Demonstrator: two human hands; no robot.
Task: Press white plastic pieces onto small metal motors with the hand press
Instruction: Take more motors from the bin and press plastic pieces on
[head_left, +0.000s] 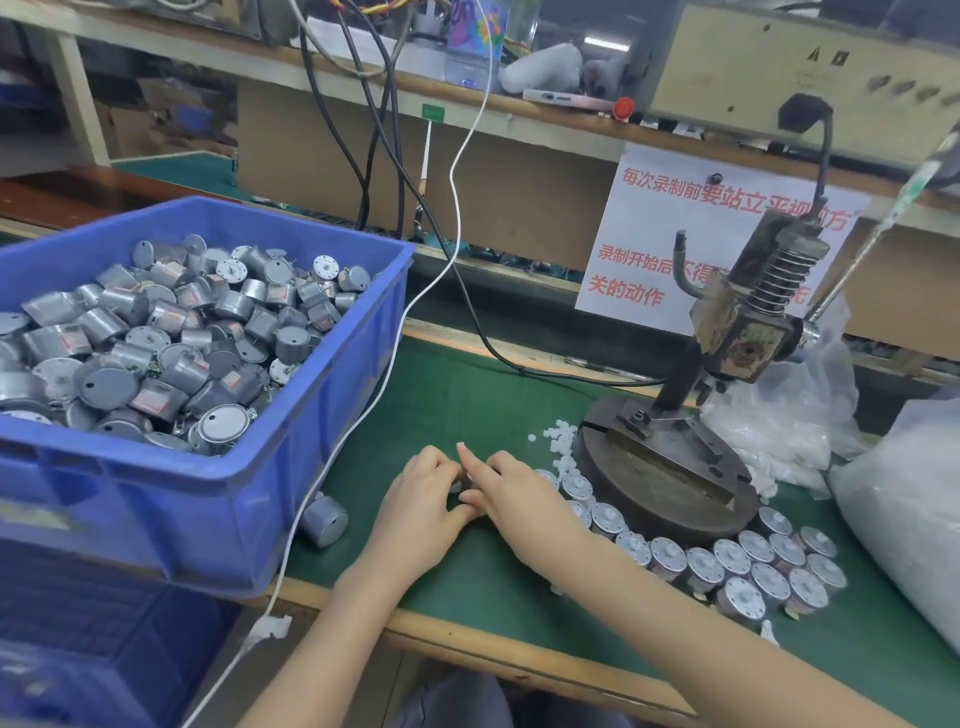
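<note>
Two hands are seen. One blue bin is piled with motors, too many to be counted. One press is seen.

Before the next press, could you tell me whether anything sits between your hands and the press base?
Yes. A row of finished motors and loose white plastic pieces lies between the hands and the press base, along its front-left edge.

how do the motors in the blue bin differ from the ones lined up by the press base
The bin motors lie jumbled at every angle, piled deep; the row motors stand upright, one layer on the green mat, curving round the press base. The row motors each show a white piece on top; most bin motors show none. Both are small round silver cans.
</note>
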